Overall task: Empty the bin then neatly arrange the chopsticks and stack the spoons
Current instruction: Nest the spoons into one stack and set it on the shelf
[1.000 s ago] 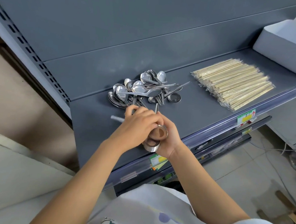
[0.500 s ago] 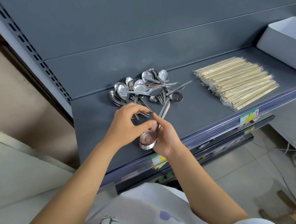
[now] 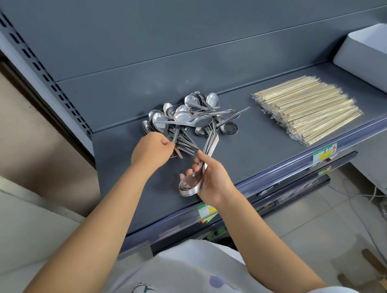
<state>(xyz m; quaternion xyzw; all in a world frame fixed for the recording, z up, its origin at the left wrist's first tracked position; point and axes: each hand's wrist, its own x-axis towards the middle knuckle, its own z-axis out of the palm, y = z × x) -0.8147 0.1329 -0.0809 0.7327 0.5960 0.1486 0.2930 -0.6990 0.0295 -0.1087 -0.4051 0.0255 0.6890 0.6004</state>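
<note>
On the grey shelf (image 3: 255,169) the pale bin (image 3: 372,67) stood at the far right, its inside hidden from me. The wrapped chopsticks (image 3: 305,110) lay side by side near it. Shiny steel spoons (image 3: 190,116) lay tangled at the left. My left hand (image 3: 150,150) pinched a handle there, and my right hand (image 3: 213,179) gripped a nested stack (image 3: 191,185). I could not read the green-yellow label (image 3: 324,153).

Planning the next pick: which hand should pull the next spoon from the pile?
Likely left. The left hand pinches a handle in the loose pile; the right hand holds the nested stack.
</note>
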